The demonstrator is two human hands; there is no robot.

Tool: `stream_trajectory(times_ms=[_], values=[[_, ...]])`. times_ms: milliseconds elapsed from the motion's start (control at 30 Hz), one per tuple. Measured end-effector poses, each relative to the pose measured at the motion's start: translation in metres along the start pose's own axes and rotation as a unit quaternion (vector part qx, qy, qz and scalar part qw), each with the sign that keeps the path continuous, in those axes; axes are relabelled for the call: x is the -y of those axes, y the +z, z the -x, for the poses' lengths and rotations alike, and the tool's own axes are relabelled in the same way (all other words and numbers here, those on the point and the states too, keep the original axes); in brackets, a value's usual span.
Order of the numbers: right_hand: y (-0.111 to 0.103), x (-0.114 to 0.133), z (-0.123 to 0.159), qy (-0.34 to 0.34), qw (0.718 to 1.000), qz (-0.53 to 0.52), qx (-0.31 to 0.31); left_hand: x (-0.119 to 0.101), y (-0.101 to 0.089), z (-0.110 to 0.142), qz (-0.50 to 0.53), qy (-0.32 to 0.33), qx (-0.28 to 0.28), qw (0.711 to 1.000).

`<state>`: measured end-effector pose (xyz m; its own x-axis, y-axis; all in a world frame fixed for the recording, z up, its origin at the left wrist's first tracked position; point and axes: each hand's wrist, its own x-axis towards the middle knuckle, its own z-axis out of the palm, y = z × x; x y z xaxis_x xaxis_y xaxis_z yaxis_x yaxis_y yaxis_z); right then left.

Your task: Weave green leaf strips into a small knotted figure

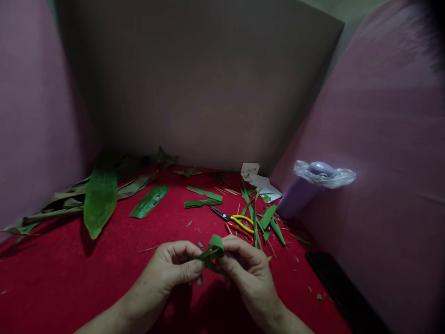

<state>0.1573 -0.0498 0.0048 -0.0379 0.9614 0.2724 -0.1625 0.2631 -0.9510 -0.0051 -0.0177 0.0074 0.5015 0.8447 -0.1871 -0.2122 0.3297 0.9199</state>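
Between both hands, above the red cloth, is a folded green leaf strip [216,246], bent into a loop. My left hand [174,266] pinches its left end between thumb and fingers. On the other side my right hand [248,271] grips the right edge of the same strip, fingers curled behind it. Just beyond the right hand lie scissors [239,223] with one yellow and one red handle, their dark blades pointing left. Cut leaf pieces [203,202] rest farther back on the cloth.
Large leaves [100,199] lie at the left. Leaf scraps [269,218] and thin sticks are scattered right of the scissors, near white papers [266,185]. A purple bottle [301,192] with clear plastic stands by the right wall; a dark flat object [342,287] lies nearer.
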Motion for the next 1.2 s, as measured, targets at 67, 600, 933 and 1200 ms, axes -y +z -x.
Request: stream_trajectory(times_ms=[67, 600, 933, 1200], values=[[-0.002, -0.002, 0.001, -0.039, 0.998, 0.044, 0.002, 0.000, 0.000, 0.001, 0.003, -0.009, -0.001, 1.000], [-0.013, -0.005, 0.001, -0.230, 0.928, 0.288, 0.063, 0.003, -0.003, 0.003, 0.026, -0.050, 0.065, 0.996], [-0.011, -0.005, -0.002, -0.225, 0.937, 0.264, 0.037, 0.001, -0.003, 0.002, 0.041, -0.099, 0.082, 0.991], [-0.013, -0.008, -0.004, -0.204, 0.948, 0.242, -0.012, 0.002, -0.003, 0.003, 0.034, -0.080, 0.080, 0.993]])
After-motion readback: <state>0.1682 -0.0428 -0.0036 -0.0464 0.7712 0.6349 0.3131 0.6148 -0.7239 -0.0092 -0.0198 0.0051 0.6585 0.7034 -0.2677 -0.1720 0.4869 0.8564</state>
